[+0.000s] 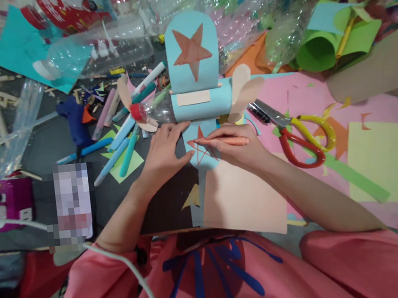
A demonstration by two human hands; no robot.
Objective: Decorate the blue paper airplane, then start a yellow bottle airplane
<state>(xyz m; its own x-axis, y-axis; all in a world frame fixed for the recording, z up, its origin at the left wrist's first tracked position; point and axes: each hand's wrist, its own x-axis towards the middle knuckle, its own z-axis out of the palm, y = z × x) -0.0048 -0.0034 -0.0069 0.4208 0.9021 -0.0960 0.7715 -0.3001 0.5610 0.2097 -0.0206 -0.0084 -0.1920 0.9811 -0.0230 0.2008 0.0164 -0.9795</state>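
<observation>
A toy plane made from a plastic bottle [159,111] and light blue paper lies before me, with a red cap at its nose. Its far wing [189,22] bears a filled-in reddish-brown star [192,52]. On the near wing [209,161], a star outline is partly coloured at its upper point. My right hand [241,144] grips an orange-red felt-tip pen [233,140], its tip at the star's left point. With fingers spread, my left hand [166,145] rests against the near wing's left edge. Wooden paddle-shaped pieces [240,90] form the tail.
Scissors [306,140] with red and yellow handles lie at right on pink paper. Left are several felt-tip pens [122,133], a blue glue gun [77,124], a pixelated phone [72,200] and a purple power socket [7,202]. Clear plastic bottles [103,47] crowd the back.
</observation>
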